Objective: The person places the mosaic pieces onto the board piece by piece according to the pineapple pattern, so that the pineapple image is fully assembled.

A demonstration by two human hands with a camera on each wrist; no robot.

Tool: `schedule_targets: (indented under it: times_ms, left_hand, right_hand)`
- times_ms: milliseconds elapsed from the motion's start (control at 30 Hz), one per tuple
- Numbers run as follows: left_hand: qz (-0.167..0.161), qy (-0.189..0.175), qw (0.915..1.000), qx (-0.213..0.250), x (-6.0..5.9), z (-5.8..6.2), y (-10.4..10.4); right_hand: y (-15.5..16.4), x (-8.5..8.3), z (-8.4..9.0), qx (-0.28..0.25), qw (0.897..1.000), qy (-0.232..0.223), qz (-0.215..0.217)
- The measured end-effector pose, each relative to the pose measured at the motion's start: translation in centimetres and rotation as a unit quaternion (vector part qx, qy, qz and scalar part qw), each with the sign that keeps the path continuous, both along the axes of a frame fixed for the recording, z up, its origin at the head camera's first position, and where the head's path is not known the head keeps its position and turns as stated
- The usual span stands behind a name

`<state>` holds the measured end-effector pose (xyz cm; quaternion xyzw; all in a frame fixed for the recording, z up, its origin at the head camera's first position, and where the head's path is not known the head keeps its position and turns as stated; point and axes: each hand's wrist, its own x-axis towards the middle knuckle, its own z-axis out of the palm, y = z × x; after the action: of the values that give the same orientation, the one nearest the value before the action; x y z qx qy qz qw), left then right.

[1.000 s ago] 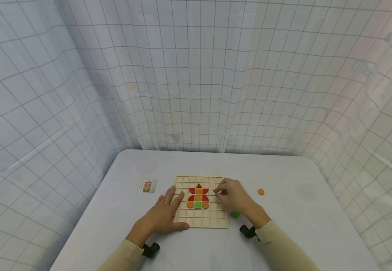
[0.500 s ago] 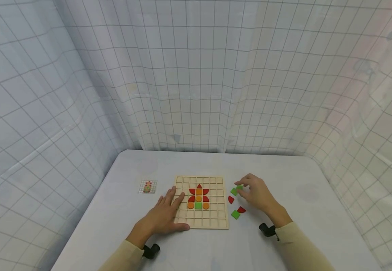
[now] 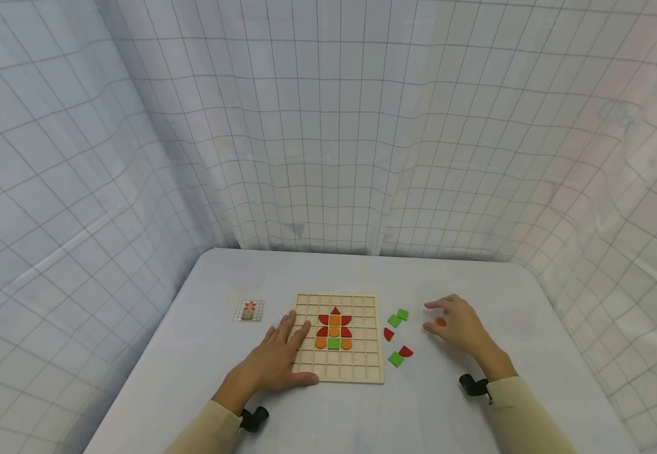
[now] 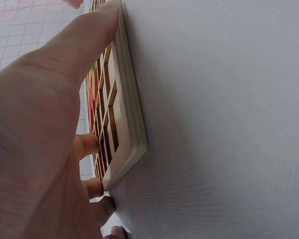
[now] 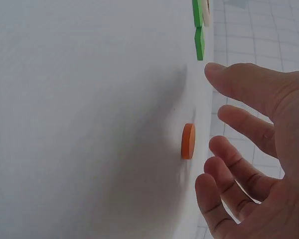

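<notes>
Now hovering over the orange disc (image 3: 441, 322) on the table (image 3: 533, 378), right of the board (image 3: 337, 374) — right hand (image 3: 460, 325) spread, gripping nothing; left hand (image 3: 274, 359) flat, fingers straight, pressing the board's near-left corner.

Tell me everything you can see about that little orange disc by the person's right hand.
The orange disc is a small, flat, round piece, matte like painted wood. It lies flat on the white table, right of the wooden grid board and apart from the green and red pieces. The right hand hovers over it, fingers spread, not touching.
</notes>
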<state>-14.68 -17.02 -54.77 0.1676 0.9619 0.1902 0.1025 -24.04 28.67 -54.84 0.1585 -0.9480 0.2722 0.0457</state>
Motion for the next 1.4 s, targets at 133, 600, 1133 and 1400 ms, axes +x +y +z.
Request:
schedule_targets:
  times_ms: [133, 600, 1133, 1400]
  left_hand:
    - [-0.001, 0.002, 1.0, 0.001, 0.0, 0.0, 0.1]
    - [-0.001, -0.003, 1.0, 0.004, 0.1, 0.5, 0.3]
    - [0.001, -0.008, 1.0, 0.004, 0.2, 0.2, 0.0]
    - [0.002, -0.009, 0.9999, 0.008, 0.2, 0.4, -0.1]
  right_hand:
    - [1.1, 0.1, -0.4, -0.016, 1.0, -0.014, -0.008]
    - [2.3, 0.1, -0.9, -0.066, 0.997, -0.038, -0.024]
    - [2.0, 0.4, -1.1, -0.069, 0.997, -0.028, -0.03]
    - [0.9, 0.7, -0.5, -0.068, 0.997, -0.013, -0.026]
